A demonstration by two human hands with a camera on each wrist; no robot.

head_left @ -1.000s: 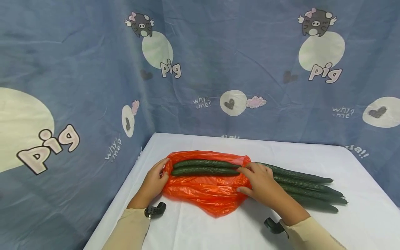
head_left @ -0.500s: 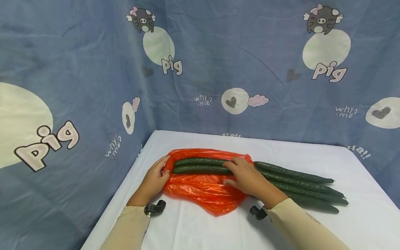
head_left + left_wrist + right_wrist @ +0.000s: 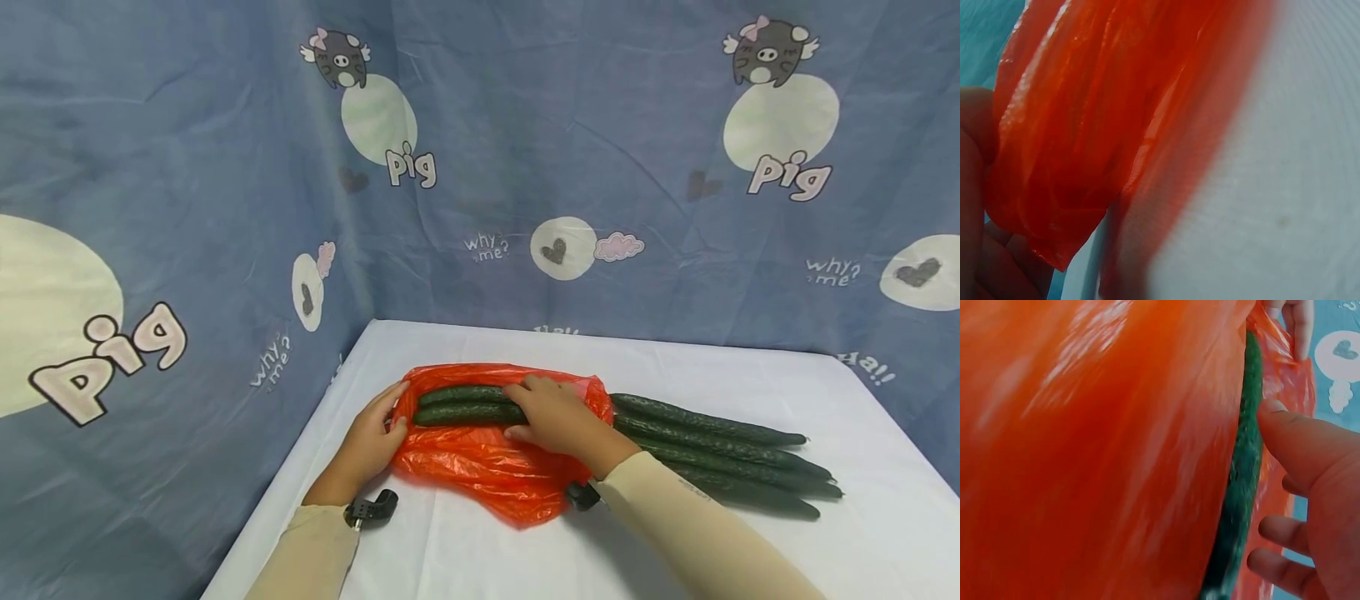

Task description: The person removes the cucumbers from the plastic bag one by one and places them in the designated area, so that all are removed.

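A red plastic bag (image 3: 480, 471) lies on its side with its upper part spread back, and two long green cucumbers (image 3: 465, 413) show side by side on it. At its left end my left hand (image 3: 369, 442) holds the bag's edge between thumb and fingers; in the left wrist view the red film (image 3: 1066, 156) hangs between them. My right hand (image 3: 561, 421) reaches over the cucumbers' right part and hides it. In the right wrist view its thumb tip is right at a cucumber (image 3: 1245, 450), with the other fingers loosely bent beyond.
Several more cucumbers (image 3: 720, 446) lie side by side to the right of the bag, their left ends partly behind my right arm. The table has a white cover (image 3: 465, 558). A blue printed cloth (image 3: 637, 167) hangs behind and on the left.
My right hand has slid left along the cucumbers from the bag's right end toward its middle. The left hand stays at the bag's left edge.
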